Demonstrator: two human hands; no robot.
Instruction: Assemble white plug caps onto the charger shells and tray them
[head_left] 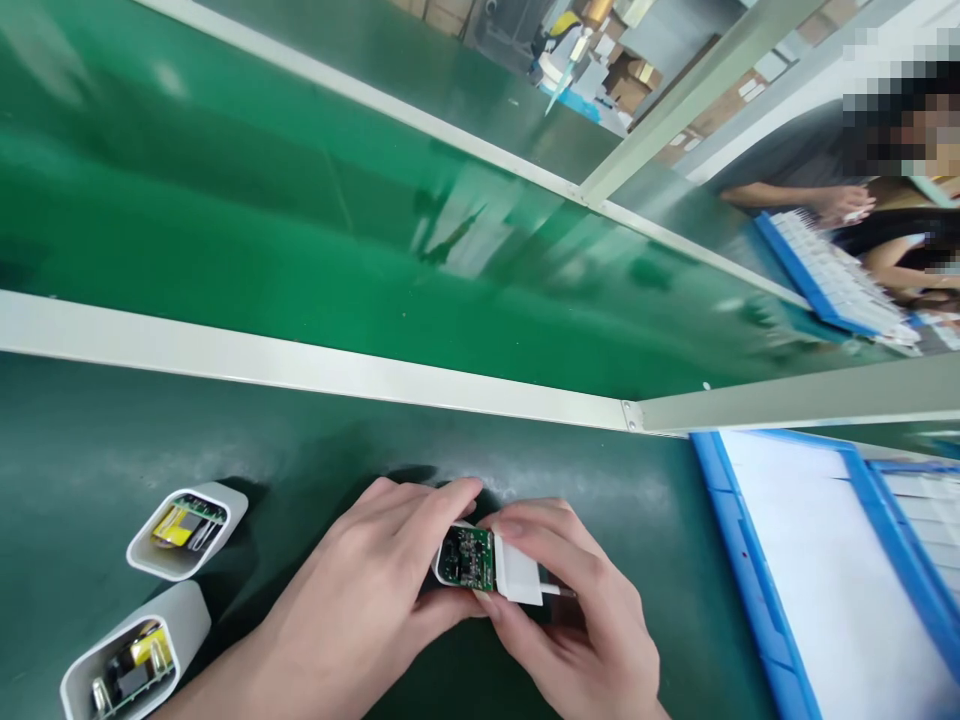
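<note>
Low in the middle of the head view, my left hand [367, 570] is closed round a white charger housing [439, 570], whose body is mostly hidden by the fingers. A green circuit board [472, 558] shows at the housing's mouth. My right hand [585, 590] pinches a white plug cap [517, 573] with a pin [551, 590] pointing right; the cap sits against the board's outer end. To the left on the green table stand two more white charger housings, one farther back [225, 505] and one nearer [187, 615], open ends showing boards and yellow parts.
A blue tray [739, 560] with a white sheet lies at the right, another blue-edged tray [911, 470] beyond it. A pale metal rail [315, 370] crosses behind my hands. Past it runs a green belt [300, 250]. People sit far right near a blue tray of white pieces [832, 270].
</note>
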